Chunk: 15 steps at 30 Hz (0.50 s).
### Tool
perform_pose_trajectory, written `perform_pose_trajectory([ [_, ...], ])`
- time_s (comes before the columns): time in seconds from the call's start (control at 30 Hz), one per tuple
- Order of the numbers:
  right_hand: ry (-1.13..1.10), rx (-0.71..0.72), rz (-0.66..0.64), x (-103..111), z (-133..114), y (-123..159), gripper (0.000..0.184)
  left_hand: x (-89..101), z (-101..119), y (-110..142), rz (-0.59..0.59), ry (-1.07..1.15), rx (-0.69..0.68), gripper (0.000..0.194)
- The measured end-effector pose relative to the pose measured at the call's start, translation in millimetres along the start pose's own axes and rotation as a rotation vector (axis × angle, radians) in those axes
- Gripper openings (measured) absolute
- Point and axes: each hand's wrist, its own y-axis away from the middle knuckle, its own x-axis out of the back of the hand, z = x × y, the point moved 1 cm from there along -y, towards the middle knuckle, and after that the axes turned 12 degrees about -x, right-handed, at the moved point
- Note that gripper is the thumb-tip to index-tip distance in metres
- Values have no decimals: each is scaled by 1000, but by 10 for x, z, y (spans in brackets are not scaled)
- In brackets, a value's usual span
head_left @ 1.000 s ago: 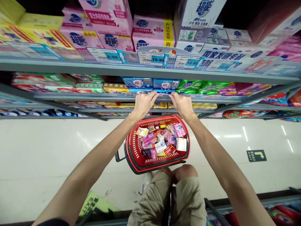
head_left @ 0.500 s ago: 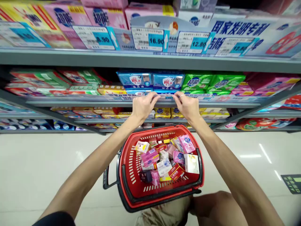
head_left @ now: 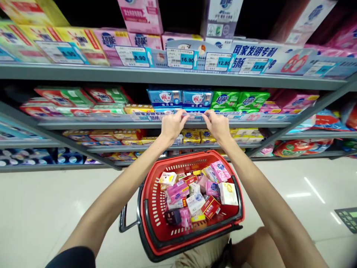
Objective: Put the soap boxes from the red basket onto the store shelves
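Note:
My left hand [head_left: 172, 127] and my right hand [head_left: 218, 125] reach forward to the middle shelf, a short gap between them. Thumb and fingers of each are pinched at the printed label strip [head_left: 152, 116] along the shelf's front edge. A ring shows on my right hand. Just behind the fingers lie blue soap packs [head_left: 197, 98] and green soap packs [head_left: 225, 99]. Below my forearms sits a red shopping basket [head_left: 152, 197] with black handles. Inside it are several small boxes and packs, among them a pink soap pack [head_left: 177, 191] and a white box [head_left: 228, 193].
The upper shelf [head_left: 167, 77] juts out above my hands, carrying price tags [head_left: 182, 58] and boxed soaps. Yellow packs [head_left: 191, 136] fill the lower shelf. Red and green packs [head_left: 103, 93] lie to the left. A floor sign [head_left: 347, 219] is at right on the pale floor [head_left: 83, 208].
The view has tilted up a little, showing more of the upper shelf. Both hands stay pinched at the label strip, and the basket's contents look the same.

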Motion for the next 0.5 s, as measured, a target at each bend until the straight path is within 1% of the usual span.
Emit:
perform_pose_trajectory([
  [0.07, -31, 1, 10, 21, 17, 32, 41, 19, -3, 42, 23, 30, -47, 39],
  [0.13, -104, 18, 48, 63, 47, 90, 41, 86, -22, 115, 100, 85, -107, 44],
  [0.2, -199, 52, 106, 136, 63, 159, 40, 223, -67, 198, 232, 102, -145, 36],
  [0.27, -266, 103, 149, 233, 28, 210, 39, 420, -150, 260, 393, 65, -121, 29],
  [0.33, -278, 171, 161, 335, -88, 218, 40, 624, -274, 274, 520, 39, -51, 25],
  [0.37, -264, 203, 151, 380, -176, 204, 41, 709, -346, 261, 557, 51, -20, 25],
  [0.43, -202, 245, 99, 446, -396, 144, 43, 821, -493, 199, 565, 116, 9, 29],
  [0.5, -115, 237, 29, 480, -635, 53, 47, 860, -617, 117, 527, 178, 8, 34],
])
